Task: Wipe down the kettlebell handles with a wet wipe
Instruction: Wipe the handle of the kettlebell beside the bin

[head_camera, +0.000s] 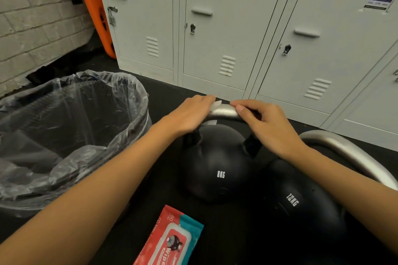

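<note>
A black 8KG kettlebell [217, 170] stands on the dark floor, its silver handle [225, 112] at the top. My left hand [190, 114] is wrapped over the left end of that handle with a white wet wipe [216, 104] under the fingers. My right hand [265, 122] rests on the right end of the same handle, fingers curled over it. A black 12KG kettlebell [301, 206] sits to the right, partly under my right forearm, with its silver handle [349, 153] behind.
A bin [71, 127] lined with a clear plastic bag stands at the left. A red pack of wet wipes [170, 241] lies on the floor in front. Grey lockers [232, 34] stand close behind the kettlebells. An orange board [94, 6] leans by the brick wall.
</note>
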`<state>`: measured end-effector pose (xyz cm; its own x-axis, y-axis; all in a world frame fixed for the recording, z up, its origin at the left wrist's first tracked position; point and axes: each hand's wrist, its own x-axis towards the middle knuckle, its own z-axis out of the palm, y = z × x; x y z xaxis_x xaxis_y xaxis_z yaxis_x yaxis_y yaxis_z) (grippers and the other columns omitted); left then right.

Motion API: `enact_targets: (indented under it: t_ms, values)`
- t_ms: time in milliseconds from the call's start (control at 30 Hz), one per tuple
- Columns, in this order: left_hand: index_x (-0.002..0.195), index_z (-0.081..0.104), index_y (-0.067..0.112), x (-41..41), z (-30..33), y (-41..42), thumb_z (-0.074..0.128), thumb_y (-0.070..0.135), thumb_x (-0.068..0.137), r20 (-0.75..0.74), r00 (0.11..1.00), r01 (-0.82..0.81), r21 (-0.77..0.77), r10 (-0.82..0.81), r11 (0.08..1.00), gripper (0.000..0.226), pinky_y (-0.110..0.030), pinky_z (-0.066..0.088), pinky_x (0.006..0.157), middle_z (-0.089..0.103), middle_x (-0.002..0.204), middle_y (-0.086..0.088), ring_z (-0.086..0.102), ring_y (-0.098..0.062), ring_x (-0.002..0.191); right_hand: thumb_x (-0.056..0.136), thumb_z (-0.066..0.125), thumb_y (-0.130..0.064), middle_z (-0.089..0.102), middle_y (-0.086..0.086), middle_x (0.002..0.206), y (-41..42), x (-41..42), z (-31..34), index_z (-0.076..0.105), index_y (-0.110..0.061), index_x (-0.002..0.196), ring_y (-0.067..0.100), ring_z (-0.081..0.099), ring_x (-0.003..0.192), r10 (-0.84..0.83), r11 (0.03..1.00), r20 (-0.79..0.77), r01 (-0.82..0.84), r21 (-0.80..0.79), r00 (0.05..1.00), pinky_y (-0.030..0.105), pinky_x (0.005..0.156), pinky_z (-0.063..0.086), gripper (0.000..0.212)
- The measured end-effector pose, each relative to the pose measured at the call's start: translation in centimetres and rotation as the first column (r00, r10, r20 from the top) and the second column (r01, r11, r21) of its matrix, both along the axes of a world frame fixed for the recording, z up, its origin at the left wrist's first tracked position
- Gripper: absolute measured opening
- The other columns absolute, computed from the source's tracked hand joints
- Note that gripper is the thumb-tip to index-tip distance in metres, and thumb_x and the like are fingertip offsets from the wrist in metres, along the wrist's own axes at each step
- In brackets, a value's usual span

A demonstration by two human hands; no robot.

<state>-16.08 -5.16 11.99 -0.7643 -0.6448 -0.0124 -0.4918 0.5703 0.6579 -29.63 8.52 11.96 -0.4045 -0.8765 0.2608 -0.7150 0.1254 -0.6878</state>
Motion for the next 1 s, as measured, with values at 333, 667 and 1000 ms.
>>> enact_targets:
  t_ms: [333,667,1000]
  values:
    - [0.092,0.055,0.030,2.1,-3.9,0.6,0.023,0.039,0.103,-0.295,0.924,-0.077,0.480,0.244,0.874,0.035,-0.018,0.036,0.078,0.057,0.098,0.001,0.051,-0.006,0.088,0.101,0.051,-0.027,0.062,-0.024,0.088,0.1,0.0,-0.1,0.067,-0.022,0.125,-0.011,0.055,0.066,0.008,1.000,0.009,-0.008,-0.002,1.000,0.006,0.060,0.038,0.029]
    - [0.141,0.041,0.021,1.9,-5.8,3.5,0.032,0.030,0.103,-0.534,0.835,-0.157,-0.005,0.130,0.988,0.040,-0.001,0.026,0.096,0.043,0.132,0.014,0.041,0.006,0.118,0.100,0.051,-0.027,0.067,-0.014,0.099,0.1,0.0,-0.3,0.067,-0.023,0.124,-0.008,0.057,0.082,-0.002,1.000,-0.002,0.002,-0.020,1.000,0.002,0.071,0.038,0.029]
    - [0.149,0.014,0.034,3.0,-8.6,2.9,0.030,0.032,0.102,-0.517,0.853,-0.133,-0.068,0.079,0.989,0.049,0.002,0.021,0.100,0.031,0.149,0.007,0.031,0.003,0.131,0.101,0.050,-0.028,0.068,-0.010,0.103,0.0,0.0,-0.2,0.067,-0.024,0.124,-0.004,0.058,0.081,-0.004,1.000,-0.005,0.004,-0.010,1.000,0.004,0.071,0.039,0.029]
